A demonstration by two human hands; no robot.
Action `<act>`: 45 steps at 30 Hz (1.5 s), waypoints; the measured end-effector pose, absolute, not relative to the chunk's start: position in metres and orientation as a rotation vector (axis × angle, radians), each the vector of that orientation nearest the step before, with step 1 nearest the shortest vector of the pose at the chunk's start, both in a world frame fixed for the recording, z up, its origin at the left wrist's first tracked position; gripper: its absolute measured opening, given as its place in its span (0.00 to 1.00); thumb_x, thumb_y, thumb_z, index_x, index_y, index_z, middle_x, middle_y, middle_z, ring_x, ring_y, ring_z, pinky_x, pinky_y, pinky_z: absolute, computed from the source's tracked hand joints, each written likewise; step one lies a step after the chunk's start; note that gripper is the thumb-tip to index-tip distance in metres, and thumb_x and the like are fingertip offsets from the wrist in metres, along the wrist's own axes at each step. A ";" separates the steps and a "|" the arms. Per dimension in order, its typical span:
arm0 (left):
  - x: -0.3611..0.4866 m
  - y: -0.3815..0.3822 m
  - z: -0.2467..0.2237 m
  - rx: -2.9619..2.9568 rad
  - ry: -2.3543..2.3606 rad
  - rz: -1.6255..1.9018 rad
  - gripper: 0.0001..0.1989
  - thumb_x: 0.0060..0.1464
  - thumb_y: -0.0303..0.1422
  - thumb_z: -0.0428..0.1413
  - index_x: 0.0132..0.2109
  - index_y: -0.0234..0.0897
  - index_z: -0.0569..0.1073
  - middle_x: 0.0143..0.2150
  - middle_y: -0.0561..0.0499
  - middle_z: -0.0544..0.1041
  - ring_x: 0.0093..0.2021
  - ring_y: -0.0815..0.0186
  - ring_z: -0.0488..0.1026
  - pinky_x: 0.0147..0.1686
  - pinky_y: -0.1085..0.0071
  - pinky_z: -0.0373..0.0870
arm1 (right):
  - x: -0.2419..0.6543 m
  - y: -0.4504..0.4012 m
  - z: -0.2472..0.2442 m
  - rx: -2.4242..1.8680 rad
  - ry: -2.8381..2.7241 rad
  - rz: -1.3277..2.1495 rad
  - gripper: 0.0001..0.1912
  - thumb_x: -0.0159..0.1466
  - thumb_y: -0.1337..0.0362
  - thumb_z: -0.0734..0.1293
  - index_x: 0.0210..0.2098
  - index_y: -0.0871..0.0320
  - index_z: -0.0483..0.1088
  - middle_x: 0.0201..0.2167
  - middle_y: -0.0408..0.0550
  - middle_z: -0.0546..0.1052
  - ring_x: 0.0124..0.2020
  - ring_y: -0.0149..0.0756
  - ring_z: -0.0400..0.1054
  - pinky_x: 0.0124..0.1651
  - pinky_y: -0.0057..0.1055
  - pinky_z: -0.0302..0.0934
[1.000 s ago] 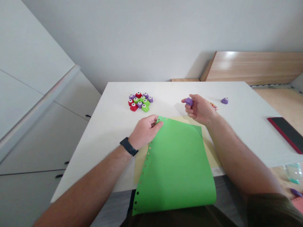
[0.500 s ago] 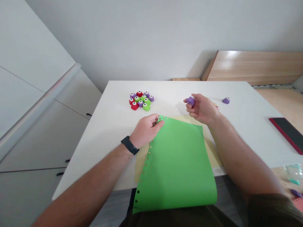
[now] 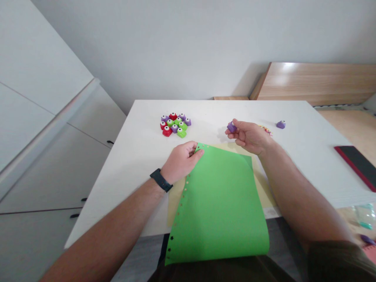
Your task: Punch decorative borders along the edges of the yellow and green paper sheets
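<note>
My left hand point(image 3: 180, 161) pinches the top corner of a green paper sheet point(image 3: 220, 207), which has a row of small star-shaped holes along its left edge. The sheet lies over a pale yellow paper sheet point(image 3: 262, 184) and hangs past the table's near edge. My right hand point(image 3: 250, 137) is raised above the table, holding a small purple craft punch point(image 3: 232, 127) in its fingertips. A black watch point(image 3: 160, 180) circles my left wrist.
A tight cluster of red, green and purple craft punches point(image 3: 174, 125) stands on the white table point(image 3: 123, 188). Another purple punch point(image 3: 281, 124) and colourful paper cut-outs point(image 3: 266, 130) lie to the right. A red-edged black folder point(image 3: 357, 162) lies at the right, beyond the table.
My right hand has turned and shifted slightly, bringing the purple punch out towards its fingertips. My left hand and the green sheet have stayed in place.
</note>
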State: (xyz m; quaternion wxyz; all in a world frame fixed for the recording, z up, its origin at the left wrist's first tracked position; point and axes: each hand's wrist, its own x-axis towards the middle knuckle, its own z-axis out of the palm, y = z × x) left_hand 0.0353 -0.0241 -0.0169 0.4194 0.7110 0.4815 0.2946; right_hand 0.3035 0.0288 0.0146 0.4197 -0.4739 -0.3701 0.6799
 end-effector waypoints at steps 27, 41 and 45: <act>0.036 -0.024 -0.013 1.772 1.214 0.746 0.13 0.62 0.41 0.54 0.32 0.39 0.65 0.24 0.58 0.66 0.23 0.71 0.61 0.24 0.73 0.53 | 0.304 0.031 0.014 -1.278 -0.886 1.620 0.09 0.67 0.60 0.65 0.32 0.59 0.69 0.31 0.50 0.74 0.25 0.29 0.65 0.12 0.23 0.41; 0.035 -0.024 -0.015 1.811 1.230 0.730 0.14 0.63 0.41 0.54 0.32 0.39 0.64 0.24 0.58 0.65 0.24 0.71 0.61 0.24 0.72 0.52 | 0.300 0.028 0.013 -1.272 -0.981 1.596 0.08 0.63 0.59 0.67 0.32 0.57 0.67 0.22 0.44 0.67 0.19 0.27 0.52 0.14 0.24 0.35; 0.036 -0.024 -0.014 1.798 1.222 0.739 0.14 0.63 0.41 0.54 0.31 0.39 0.63 0.24 0.58 0.63 0.23 0.71 0.60 0.24 0.72 0.53 | 0.302 0.029 0.015 -1.315 -0.924 1.532 0.10 0.62 0.58 0.68 0.30 0.57 0.66 0.21 0.43 0.67 0.18 0.27 0.51 0.14 0.24 0.33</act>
